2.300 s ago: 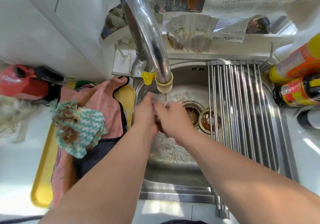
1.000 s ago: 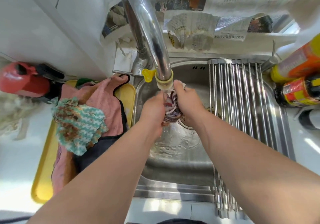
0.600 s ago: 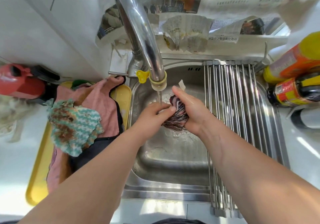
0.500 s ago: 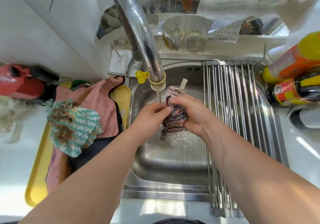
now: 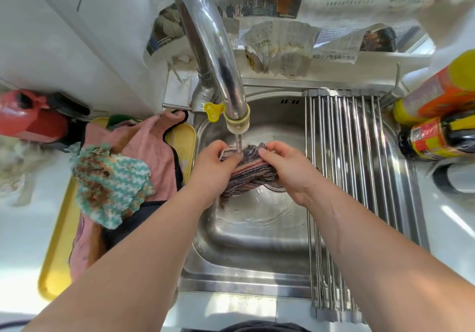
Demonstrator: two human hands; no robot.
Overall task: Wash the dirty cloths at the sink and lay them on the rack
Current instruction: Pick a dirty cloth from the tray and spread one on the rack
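**Striped cloth under the running tap, gripped in both your hands**

You hold the striped cloth bunched up over the sink, directly below the spout of the faucet. A thin stream of water falls onto its upper edge, between your two hands.

Your left hand grips the cloth's left end, with the fingers curled round the fabric. Your right hand grips the right end, its fingers folded over the top of the bundle. A loose tail of the cloth hangs down below your left hand toward the basin, where water ripples on the steel bottom.

The rack of steel rods lies across the right part of the sink, just beside your right wrist.

On the counter to your left, a yellow tray bears a heap of cloths. A pink cloth is spread over it, and a dark cloth shows at its near edge. A teal knitted cloth with brown stains lies on top.

To the right of the rack stand an orange bottle and a dark bottle with a red and yellow label, close together.
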